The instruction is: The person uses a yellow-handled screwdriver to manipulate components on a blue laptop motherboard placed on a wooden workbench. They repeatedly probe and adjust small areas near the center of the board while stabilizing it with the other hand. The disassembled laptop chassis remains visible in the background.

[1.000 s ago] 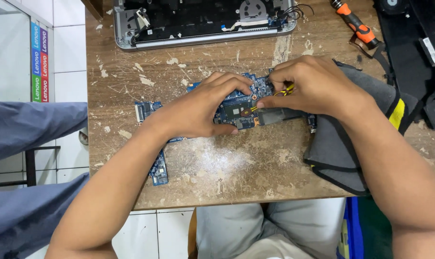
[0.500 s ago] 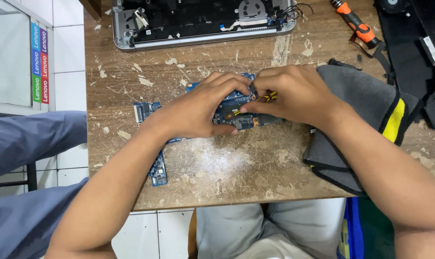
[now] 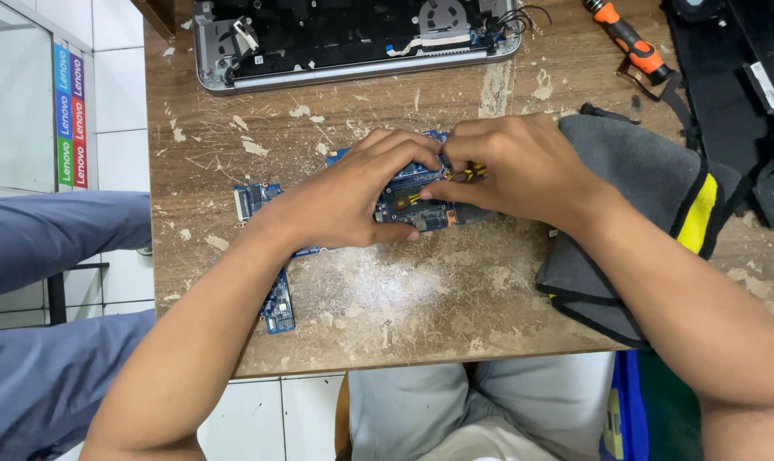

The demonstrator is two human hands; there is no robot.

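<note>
Nearest, at the near left edge of the worn wooden surface [image 3: 455,290], a narrow blue end of the circuit board [image 3: 278,306] juts toward the person's lap. The main blue circuit board [image 3: 408,205] lies flat mid-surface, mostly covered by both hands. The left hand [image 3: 344,201] presses down on it, thumb along the near edge and fingers curled over the far side, apparently to keep it from sliding. The right hand [image 3: 519,166] has its fingertips pinched together on a small yellow-and-black tool [image 3: 468,172] (too hidden to tell what kind) whose tip meets the board.

Under the right wrist a grey cloth [image 3: 634,171] with a yellow band is spread, probably as padding. Farther right lies a black panel [image 3: 728,85], and beside it an orange-handled screwdriver [image 3: 630,43]. At the far edge sits an opened laptop chassis [image 3: 353,38]. Left of the surface are white tiles and another person's grey-blue sleeve [image 3: 54,230].
</note>
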